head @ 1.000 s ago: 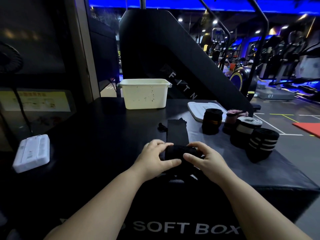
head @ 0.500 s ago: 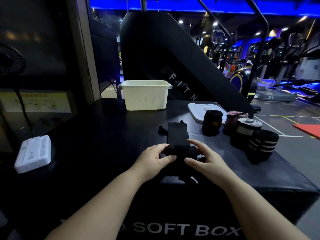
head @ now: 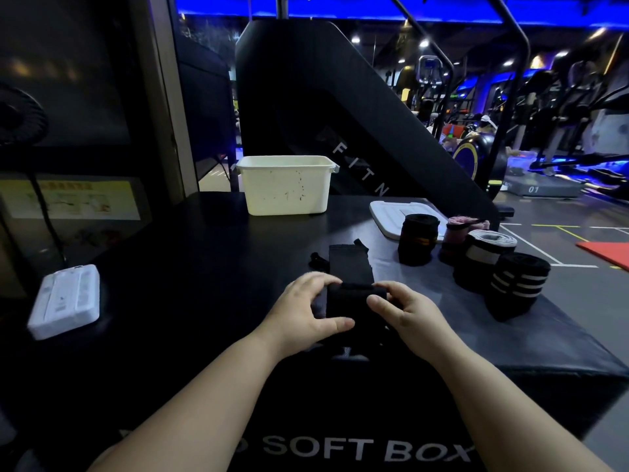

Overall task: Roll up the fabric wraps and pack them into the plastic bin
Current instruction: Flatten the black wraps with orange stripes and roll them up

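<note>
A black fabric wrap (head: pixel 350 301) lies on the black soft box (head: pixel 204 267), partly rolled, with its flat tail stretching away from me. My left hand (head: pixel 306 311) grips the roll's left end and my right hand (head: pixel 408 315) grips its right end, fingers curled over the top. The cream plastic bin (head: pixel 284 185) stands open at the far side of the box, well beyond both hands. Several finished rolls stand at the right: a black one (head: pixel 418 243), a pink one (head: pixel 457 233), a white-banded one (head: pixel 483 257) and a striped one (head: pixel 515 284).
A white bin lid (head: pixel 388 216) lies flat behind the rolls. A white rectangular device (head: pixel 64 298) sits near the left edge. A black slanted gym machine (head: pixel 323 107) rises behind the bin. The box's right edge drops to the gym floor.
The roll has grown thicker and crept forward along the wrap, so the flat tail looks shorter. Both hands stayed on the roll's ends, shifting their fingers over it.
</note>
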